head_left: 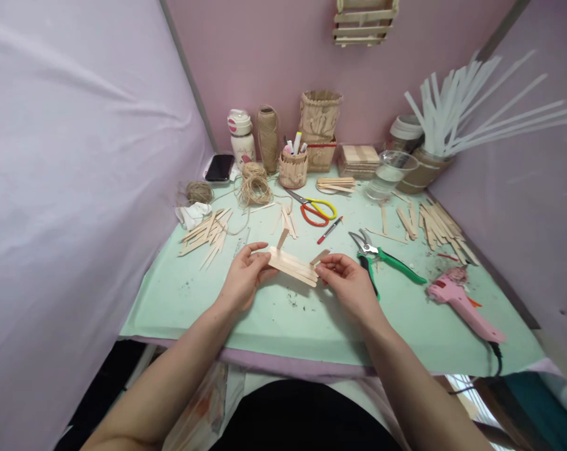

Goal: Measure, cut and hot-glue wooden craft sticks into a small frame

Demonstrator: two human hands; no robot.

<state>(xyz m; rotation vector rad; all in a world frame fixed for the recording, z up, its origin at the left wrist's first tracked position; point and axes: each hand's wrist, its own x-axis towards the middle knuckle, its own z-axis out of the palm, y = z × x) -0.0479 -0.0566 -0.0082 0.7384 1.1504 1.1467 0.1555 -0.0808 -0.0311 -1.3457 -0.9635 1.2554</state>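
Between my two hands is a small panel of popsicle sticks, laid side by side, with two short sticks standing up from it, one near each end. My left hand pinches the panel's left end, thumb on top. At the right end, the fingers of my right hand are closed on the panel's edge beside the right upright stick. Just beyond the right hand lie green-handled pruning shears, their blades apart. Red-and-yellow-handled scissors and a red-capped pen rest behind the panel.
A pink glue gun with a black cord lies at the right. Loose sticks are heaped at the left, more sticks at the right. Twine, a pen holder, a water cup and white glue sticks stand behind.
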